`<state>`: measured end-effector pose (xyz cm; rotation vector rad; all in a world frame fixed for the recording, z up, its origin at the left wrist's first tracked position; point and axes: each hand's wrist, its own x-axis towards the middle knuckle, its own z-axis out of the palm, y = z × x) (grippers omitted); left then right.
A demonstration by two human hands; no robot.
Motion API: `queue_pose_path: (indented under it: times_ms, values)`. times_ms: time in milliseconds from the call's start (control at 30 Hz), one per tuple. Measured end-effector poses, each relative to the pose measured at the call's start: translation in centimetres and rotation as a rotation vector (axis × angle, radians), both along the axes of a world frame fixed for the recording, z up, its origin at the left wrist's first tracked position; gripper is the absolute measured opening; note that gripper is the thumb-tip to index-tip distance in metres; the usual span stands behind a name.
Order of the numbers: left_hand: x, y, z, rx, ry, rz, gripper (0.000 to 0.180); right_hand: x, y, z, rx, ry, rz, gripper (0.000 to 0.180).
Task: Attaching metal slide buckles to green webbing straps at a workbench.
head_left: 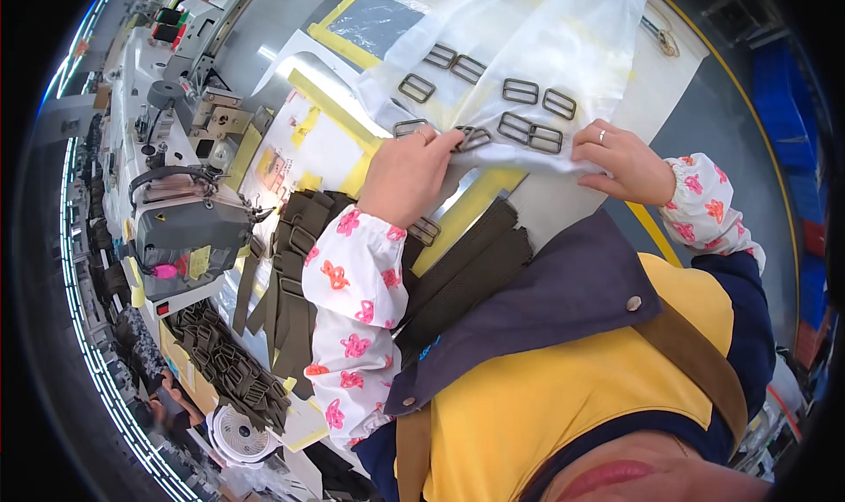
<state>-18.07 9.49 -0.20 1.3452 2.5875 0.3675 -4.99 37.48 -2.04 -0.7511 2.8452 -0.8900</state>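
Several dark metal slide buckles (pixel 521 92) lie scattered on a translucent white plastic bag (pixel 572 35) spread over the worktable. My left hand (pixel 409 172), with a ring on one finger, is closed at the bag's near edge. Its fingertips are on a tilted slide buckle (pixel 476 139), and part of another buckle (pixel 407 128) shows just behind the knuckles. At the right, my right hand (pixel 627 163) pinches the near corner of the bag, beside a buckle (pixel 546 138). Both forearms wear white sleeves with pink and orange prints.
A sewing machine (pixel 189 229) stands at the left. Dark olive webbing straps (pixel 471 251) lie close to my body, and more straps with buckles (pixel 295 255) hang by my left forearm. A pile of buckled straps (pixel 233 365) and a white fan (pixel 242 436) are lower left.
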Motion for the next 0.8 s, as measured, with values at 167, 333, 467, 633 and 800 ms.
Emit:
queue_pose_path:
  times_ms: [167, 333, 467, 633, 800]
  values:
    - [0.7, -0.7, -1.5, 0.138, -0.015, 0.037, 0.030, -0.4, -0.7, 1.2, -0.023, 0.056, 0.069, 0.028]
    - [-1.0, 2.2, -2.5, 0.346, -0.034, 0.114, 0.029, -1.7, -4.1, 1.2, -0.135, 0.192, 0.193, 0.027]
    - [-0.2, 0.0, 0.0, 0.466, 0.016, 0.202, 0.021, -2.8, -4.0, 0.6, -0.104, 0.265, 0.160, 0.026]
    - [3.9, -6.0, 1.9, 0.076, -0.010, 0.148, 0.031, -4.4, -3.4, 0.8, -0.030, 0.302, 0.136, 0.023]
    - [6.3, -5.6, -0.9, 0.102, -0.077, 0.205, 0.032, -7.5, -6.4, 1.3, 0.013, 0.297, 0.169, 0.021]
